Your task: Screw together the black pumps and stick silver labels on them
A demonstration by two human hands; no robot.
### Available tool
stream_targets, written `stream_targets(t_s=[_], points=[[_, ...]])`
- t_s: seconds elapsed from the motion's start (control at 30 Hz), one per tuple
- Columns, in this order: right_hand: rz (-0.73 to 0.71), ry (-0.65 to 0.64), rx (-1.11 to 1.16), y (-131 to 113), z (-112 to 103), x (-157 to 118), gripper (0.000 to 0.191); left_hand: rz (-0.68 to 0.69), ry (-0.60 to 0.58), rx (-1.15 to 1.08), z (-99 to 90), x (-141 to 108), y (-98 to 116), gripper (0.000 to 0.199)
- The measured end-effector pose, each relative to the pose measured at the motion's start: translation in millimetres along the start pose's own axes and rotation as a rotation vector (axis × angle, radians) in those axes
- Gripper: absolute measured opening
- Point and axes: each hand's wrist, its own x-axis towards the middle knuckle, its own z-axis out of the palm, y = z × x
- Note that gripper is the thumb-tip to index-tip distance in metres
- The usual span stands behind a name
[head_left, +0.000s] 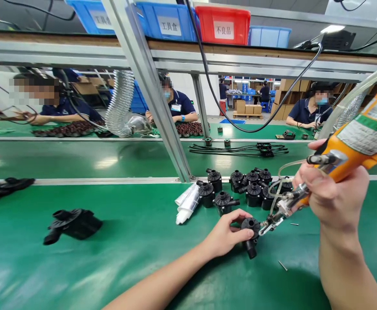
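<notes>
Orange and bulky, a power tool [366, 129] sits gripped in the right hand [335, 193], its tip at the edge of a black housing [255, 225]. On the green worktop [127, 267], the left hand [227, 232] pinches that housing, near a loose screw [282, 265] and similar housings [253, 194].

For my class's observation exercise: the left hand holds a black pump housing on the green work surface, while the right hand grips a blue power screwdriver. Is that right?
Not quite: the head view shows that the power screwdriver in the right hand is orange. The left hand does hold a black pump housing on the green work surface.
</notes>
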Motion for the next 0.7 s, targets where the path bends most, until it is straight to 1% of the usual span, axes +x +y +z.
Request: stream_targets(t_s=[0.1, 0.2, 0.43, 0.57, 0.63, 0.7], points=[[0.063, 0.031, 0.107, 0.6, 11.6, -2.3, 0.044, 0.014, -0.001, -0.005, -0.1, 0.5, -1.3, 0.041], [0.066, 0.047, 0.133, 1.4, 19.0, -3.5, 0.044, 0.015, -0.007, -0.023, -0.2, 0.3, -1.9, 0.042], [0.082, 0.01, 0.14, -3.4, 22.9, -4.3, 0.041, 0.012, -0.005, -0.038, 0.4, -0.1, -2.5, 0.042], [0.032, -0.008, 0.069, -2.5, 25.4, -3.3, 0.04, 0.013, -0.013, -0.033, 0.3, 1.0, -3.5, 0.043], [-0.001, -0.025, 0.008, -1.3, 30.5, -4.8, 0.036, 0.01, -0.023, -0.037, 0.5, 1.2, -3.6, 0.045], [-0.003, -0.053, -0.028, -0.1, 37.5, -8.1, 0.032, 0.008, -0.032, -0.06, 1.1, 1.0, -3.6, 0.049]])
